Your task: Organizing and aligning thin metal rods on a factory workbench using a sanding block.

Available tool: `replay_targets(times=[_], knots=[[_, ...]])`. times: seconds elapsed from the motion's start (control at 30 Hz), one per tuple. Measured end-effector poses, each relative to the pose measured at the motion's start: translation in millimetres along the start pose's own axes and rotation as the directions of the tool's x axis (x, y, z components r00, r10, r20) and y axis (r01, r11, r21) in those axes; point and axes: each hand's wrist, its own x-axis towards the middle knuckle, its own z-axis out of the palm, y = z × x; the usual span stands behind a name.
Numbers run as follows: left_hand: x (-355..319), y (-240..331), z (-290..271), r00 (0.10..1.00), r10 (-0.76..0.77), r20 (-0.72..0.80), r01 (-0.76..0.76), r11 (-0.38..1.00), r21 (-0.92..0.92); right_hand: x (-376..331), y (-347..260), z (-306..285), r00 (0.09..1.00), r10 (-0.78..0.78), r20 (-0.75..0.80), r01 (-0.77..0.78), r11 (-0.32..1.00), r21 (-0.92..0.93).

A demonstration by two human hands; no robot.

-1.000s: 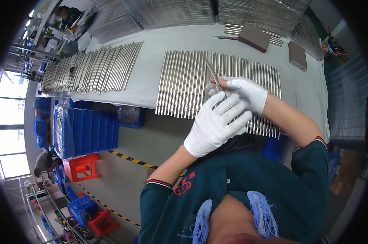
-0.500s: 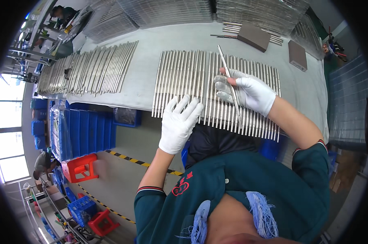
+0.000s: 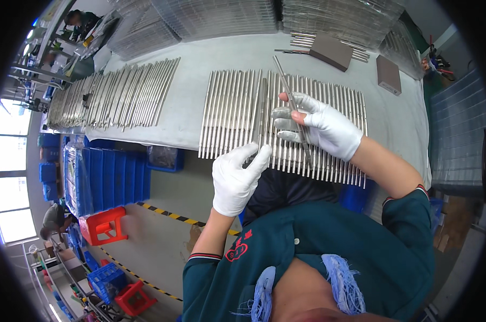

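Observation:
A silvery metal rod [image 3: 282, 72] slants across my white-gloved right hand [image 3: 326, 129], held between the thumb and fingers above a row of similar rods. The thumb tip and one fingertip stick out of the glove bare; the other glove fingertips look grey and soiled. My left hand [image 3: 233, 182], gloved too, is at the near edge of the row, its thumb and forefinger pinched on the near end of another rod [image 3: 259, 110]. The rods of this row [image 3: 221, 102] lie side by side on the white-covered table [image 3: 186, 107], their near ends jutting over its edge.
A second row of rods [image 3: 125, 91] lies to the left. Two brown blocks, one [image 3: 330, 51] on several rods, the other [image 3: 388, 74] alone, sit at the far right. Clear plastic trays [image 3: 221, 19] stack behind. Blue crates [image 3: 114, 174] and a red stool [image 3: 106, 225] stand below left.
My left hand has gone from lying spread on the rods to a pinch at their near ends. The right hand, still holding its rod, has shifted slightly left.

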Motion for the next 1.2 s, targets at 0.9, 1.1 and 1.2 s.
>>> replay_targets(times=[0.9,1.1,1.2], knots=[[-14,25,15,0.999,0.027,0.035,-0.024,0.997,-0.079,3,1,33,0.998,-0.066,-0.005,0.066,0.997,-0.034],[-19,24,13,0.998,-0.022,0.062,0.029,0.994,-0.110,-1,2,37,0.991,-0.136,0.006,0.135,0.985,-0.109],[-20,25,12,0.997,-0.065,0.046,0.072,0.983,-0.171,-2,2,38,0.988,-0.152,0.014,0.153,0.982,-0.114]])
